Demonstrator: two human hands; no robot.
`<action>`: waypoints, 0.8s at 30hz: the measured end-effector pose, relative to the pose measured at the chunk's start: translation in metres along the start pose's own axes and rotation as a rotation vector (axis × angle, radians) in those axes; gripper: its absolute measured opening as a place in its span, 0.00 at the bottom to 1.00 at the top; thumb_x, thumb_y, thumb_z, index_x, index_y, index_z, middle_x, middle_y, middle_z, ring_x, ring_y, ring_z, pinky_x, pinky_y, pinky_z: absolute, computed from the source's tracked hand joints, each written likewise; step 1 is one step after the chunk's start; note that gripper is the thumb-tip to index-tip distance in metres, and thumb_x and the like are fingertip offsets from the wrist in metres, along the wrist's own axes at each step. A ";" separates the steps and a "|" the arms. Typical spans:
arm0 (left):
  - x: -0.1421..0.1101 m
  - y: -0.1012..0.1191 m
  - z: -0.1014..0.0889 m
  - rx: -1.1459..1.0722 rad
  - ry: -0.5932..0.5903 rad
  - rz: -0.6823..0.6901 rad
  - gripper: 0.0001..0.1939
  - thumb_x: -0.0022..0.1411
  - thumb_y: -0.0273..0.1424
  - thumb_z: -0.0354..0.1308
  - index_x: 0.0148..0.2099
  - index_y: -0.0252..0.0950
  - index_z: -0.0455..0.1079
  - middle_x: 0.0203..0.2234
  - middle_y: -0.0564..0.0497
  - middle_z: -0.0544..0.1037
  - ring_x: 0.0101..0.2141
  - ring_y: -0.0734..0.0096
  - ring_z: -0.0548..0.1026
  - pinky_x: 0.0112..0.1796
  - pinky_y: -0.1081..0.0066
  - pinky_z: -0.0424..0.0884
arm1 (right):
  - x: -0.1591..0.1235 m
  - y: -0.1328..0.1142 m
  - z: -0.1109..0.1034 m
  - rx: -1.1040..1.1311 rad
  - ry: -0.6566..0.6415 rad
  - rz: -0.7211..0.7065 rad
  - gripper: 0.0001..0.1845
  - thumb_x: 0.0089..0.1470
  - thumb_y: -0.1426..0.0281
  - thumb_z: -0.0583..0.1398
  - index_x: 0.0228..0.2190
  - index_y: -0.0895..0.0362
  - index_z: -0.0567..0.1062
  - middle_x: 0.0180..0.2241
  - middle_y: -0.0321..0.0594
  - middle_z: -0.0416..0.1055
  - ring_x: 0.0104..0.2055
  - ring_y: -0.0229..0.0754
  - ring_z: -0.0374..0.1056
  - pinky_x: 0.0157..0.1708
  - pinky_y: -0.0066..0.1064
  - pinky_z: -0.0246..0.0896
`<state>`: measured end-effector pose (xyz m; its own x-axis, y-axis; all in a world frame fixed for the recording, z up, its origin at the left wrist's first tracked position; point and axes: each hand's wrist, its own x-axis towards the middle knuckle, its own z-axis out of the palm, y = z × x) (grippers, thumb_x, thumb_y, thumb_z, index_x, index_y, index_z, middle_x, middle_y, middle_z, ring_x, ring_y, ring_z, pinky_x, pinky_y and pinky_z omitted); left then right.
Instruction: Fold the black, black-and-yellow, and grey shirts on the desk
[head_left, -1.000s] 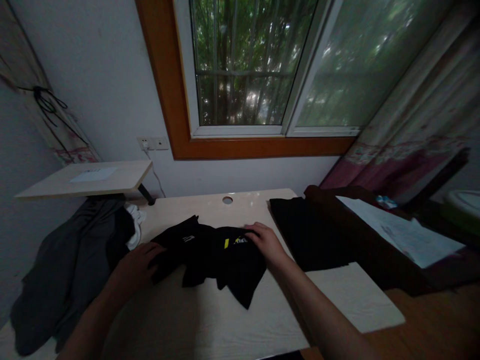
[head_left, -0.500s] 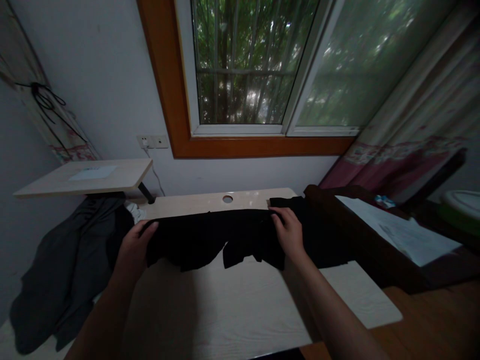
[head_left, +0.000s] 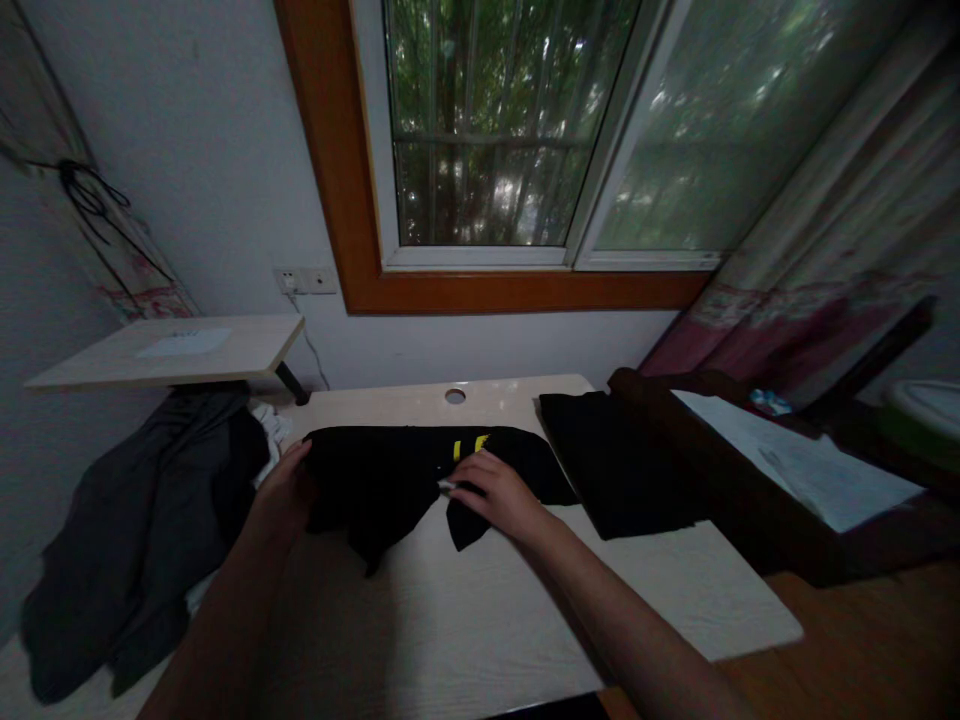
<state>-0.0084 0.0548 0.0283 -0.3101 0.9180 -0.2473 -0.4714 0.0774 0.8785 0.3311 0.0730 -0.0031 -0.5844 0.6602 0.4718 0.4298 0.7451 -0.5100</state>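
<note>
A black garment (head_left: 375, 470) lies spread across the pale desk, its kind not clear from its shape. Two yellow marks show near its upper middle, and its lower edge hangs in uneven points. At its left end my left hand (head_left: 281, 490) grips the edge, the fingertips partly lost in the dark cloth. My right hand (head_left: 499, 492) is closed in a pinch at the garment's middle, just below the yellow marks. A small whitish piece, perhaps a label, shows at its fingertips. Right of the garment lies a folded black cloth (head_left: 622, 465).
Grey and dark clothes (head_left: 142, 530) are heaped at the left under a raised shelf (head_left: 172, 350). The desk (head_left: 465, 620) has a round cable hole near the wall. A dark wooden piece of furniture with a white sheet (head_left: 795, 460) stands at the right, below the window.
My right hand has let go of the garment's upper right edge and moved left and down to its middle. The cloth has sunk flatter, and yellow marks now show. My left hand stays at its end.
</note>
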 end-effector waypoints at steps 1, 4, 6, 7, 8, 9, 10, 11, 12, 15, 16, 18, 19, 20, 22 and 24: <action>0.005 -0.005 -0.004 -0.029 -0.043 0.012 0.12 0.59 0.31 0.63 0.46 0.37 0.75 0.39 0.51 0.83 0.36 0.68 0.81 0.37 0.70 0.77 | 0.002 -0.003 0.008 -0.004 -0.058 -0.035 0.13 0.63 0.62 0.63 0.47 0.51 0.79 0.47 0.44 0.76 0.51 0.47 0.70 0.53 0.40 0.67; 0.017 -0.021 -0.017 -0.017 -0.168 0.066 0.21 0.57 0.36 0.67 0.53 0.38 0.74 0.49 0.48 0.81 0.43 0.64 0.80 0.44 0.68 0.76 | 0.006 -0.009 0.030 -0.081 -0.180 -0.069 0.27 0.58 0.59 0.67 0.57 0.50 0.74 0.58 0.46 0.69 0.59 0.51 0.66 0.57 0.42 0.65; 0.021 -0.031 -0.023 0.053 -0.170 0.118 0.28 0.57 0.39 0.68 0.58 0.40 0.71 0.56 0.45 0.77 0.50 0.60 0.78 0.50 0.64 0.74 | 0.010 -0.013 0.040 -0.145 -0.235 -0.053 0.37 0.56 0.57 0.69 0.63 0.49 0.67 0.63 0.47 0.64 0.61 0.53 0.64 0.58 0.43 0.65; 0.022 -0.035 -0.025 0.092 -0.158 0.137 0.31 0.57 0.39 0.68 0.61 0.41 0.69 0.59 0.45 0.75 0.53 0.58 0.77 0.53 0.63 0.72 | 0.013 -0.016 0.044 -0.175 -0.254 -0.039 0.40 0.56 0.56 0.68 0.65 0.49 0.64 0.65 0.47 0.62 0.61 0.54 0.65 0.57 0.43 0.66; 0.022 -0.037 -0.027 0.125 -0.147 0.147 0.33 0.57 0.40 0.68 0.63 0.42 0.67 0.61 0.44 0.73 0.55 0.57 0.75 0.56 0.61 0.70 | 0.015 -0.018 0.047 -0.202 -0.268 -0.022 0.41 0.57 0.56 0.68 0.66 0.48 0.61 0.66 0.47 0.60 0.61 0.54 0.66 0.55 0.42 0.68; 0.021 -0.039 -0.027 0.152 -0.142 0.144 0.35 0.56 0.40 0.68 0.65 0.43 0.65 0.63 0.44 0.71 0.57 0.56 0.74 0.57 0.60 0.69 | 0.019 -0.020 0.050 -0.227 -0.282 -0.001 0.39 0.58 0.57 0.67 0.66 0.48 0.61 0.66 0.47 0.59 0.58 0.53 0.68 0.53 0.41 0.69; 0.020 -0.041 -0.028 0.177 -0.145 0.135 0.38 0.56 0.41 0.69 0.66 0.44 0.63 0.64 0.43 0.70 0.57 0.55 0.74 0.58 0.58 0.68 | 0.022 -0.022 0.052 -0.250 -0.298 0.023 0.36 0.60 0.59 0.65 0.65 0.48 0.63 0.64 0.47 0.61 0.55 0.51 0.71 0.50 0.39 0.71; 0.020 -0.042 -0.028 0.197 -0.149 0.130 0.39 0.56 0.41 0.69 0.67 0.44 0.62 0.64 0.43 0.69 0.58 0.54 0.74 0.59 0.56 0.68 | 0.025 -0.024 0.055 -0.271 -0.312 0.050 0.30 0.62 0.61 0.64 0.63 0.48 0.67 0.61 0.46 0.64 0.51 0.48 0.73 0.47 0.37 0.72; 0.020 -0.043 -0.029 0.215 -0.158 0.134 0.41 0.55 0.41 0.69 0.68 0.44 0.60 0.65 0.42 0.68 0.58 0.53 0.73 0.59 0.55 0.67 | 0.028 -0.024 0.057 -0.287 -0.323 0.079 0.24 0.63 0.62 0.62 0.60 0.49 0.71 0.58 0.45 0.67 0.47 0.46 0.74 0.45 0.35 0.72; 0.021 -0.046 -0.034 0.286 -0.207 0.178 0.45 0.53 0.41 0.70 0.70 0.45 0.57 0.68 0.41 0.63 0.61 0.50 0.70 0.61 0.50 0.65 | 0.034 -0.021 0.062 -0.245 -0.290 0.147 0.12 0.65 0.67 0.59 0.47 0.52 0.79 0.46 0.42 0.72 0.43 0.43 0.75 0.42 0.32 0.70; 0.022 -0.048 -0.036 0.321 -0.227 0.198 0.46 0.53 0.41 0.70 0.70 0.46 0.55 0.69 0.41 0.61 0.62 0.49 0.69 0.61 0.49 0.64 | 0.035 -0.019 0.063 -0.184 -0.243 0.162 0.10 0.64 0.68 0.59 0.44 0.52 0.79 0.44 0.42 0.73 0.43 0.43 0.75 0.42 0.31 0.69; 0.025 -0.051 -0.042 0.404 -0.275 0.238 0.48 0.53 0.42 0.69 0.72 0.46 0.52 0.71 0.40 0.57 0.63 0.47 0.66 0.62 0.48 0.63 | 0.037 -0.013 0.063 0.034 -0.118 0.211 0.08 0.64 0.67 0.58 0.41 0.53 0.77 0.41 0.41 0.74 0.41 0.42 0.75 0.40 0.31 0.69; 0.026 -0.052 -0.044 0.450 -0.300 0.256 0.49 0.54 0.42 0.69 0.72 0.46 0.50 0.71 0.40 0.55 0.64 0.46 0.65 0.62 0.47 0.63 | 0.039 -0.010 0.061 0.187 -0.054 0.256 0.08 0.64 0.65 0.57 0.41 0.53 0.75 0.37 0.40 0.75 0.37 0.41 0.75 0.37 0.30 0.69; 0.027 -0.053 -0.046 0.495 -0.324 0.277 0.48 0.55 0.42 0.68 0.73 0.46 0.49 0.72 0.39 0.54 0.65 0.46 0.64 0.62 0.47 0.63 | 0.040 -0.007 0.057 0.353 0.007 0.313 0.09 0.65 0.62 0.56 0.42 0.53 0.72 0.32 0.37 0.75 0.32 0.40 0.75 0.32 0.30 0.69; 0.029 -0.054 -0.049 0.576 -0.361 0.334 0.48 0.55 0.43 0.68 0.72 0.44 0.50 0.72 0.38 0.54 0.66 0.45 0.62 0.62 0.47 0.63 | 0.045 -0.002 0.045 0.672 0.129 0.440 0.15 0.65 0.55 0.54 0.45 0.52 0.66 0.22 0.30 0.72 0.22 0.40 0.72 0.24 0.28 0.66; 0.031 -0.054 -0.050 0.657 -0.385 0.400 0.47 0.55 0.43 0.68 0.71 0.42 0.52 0.71 0.38 0.55 0.67 0.45 0.61 0.63 0.47 0.61 | 0.051 0.003 0.027 0.886 0.279 0.526 0.21 0.62 0.49 0.55 0.46 0.50 0.62 0.18 0.25 0.69 0.19 0.40 0.71 0.21 0.27 0.64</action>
<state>-0.0332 0.0595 -0.0475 0.0072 0.9831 0.1831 0.2244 -0.1800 0.9577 0.2841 0.1064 -0.0003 -0.2447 0.9607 0.1309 -0.1368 0.0994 -0.9856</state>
